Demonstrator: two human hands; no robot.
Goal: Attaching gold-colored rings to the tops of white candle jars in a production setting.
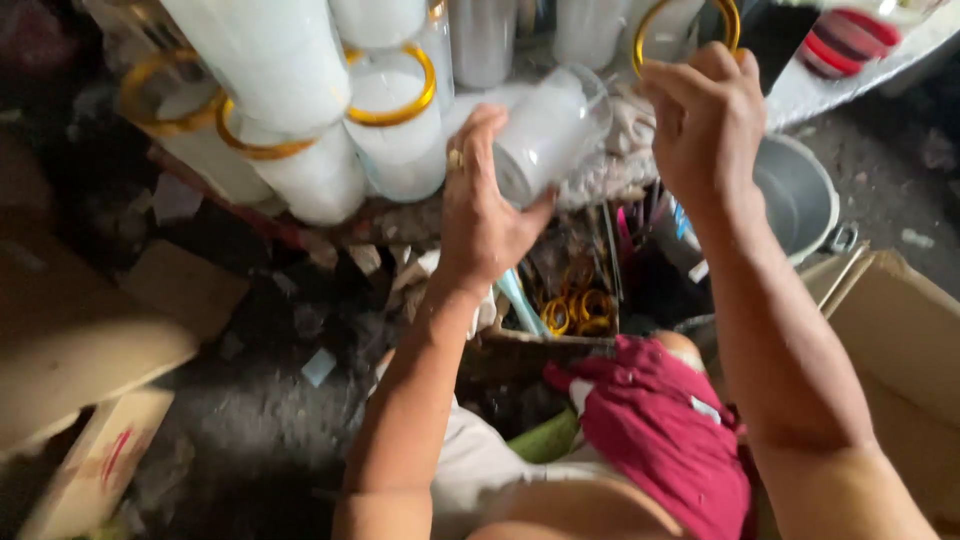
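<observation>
My left hand [482,205], with a ring on one finger, grips a clear glass jar filled with white wax [548,130], tilted on its side. My right hand [703,122] is raised beside it and holds a thin yellow ring [655,18] at the jar's open end. Several more white wax-filled glasses [300,90] with yellow rings on their rims stand packed together to the left and behind.
A box of loose yellow rings and tools [575,300] lies below the hands. A grey metal pot [800,195] sits to the right, next to an open cardboard box [900,330]. Cardboard pieces [90,360] and scraps litter the dark floor at left. Red cloth [660,420] covers my lap.
</observation>
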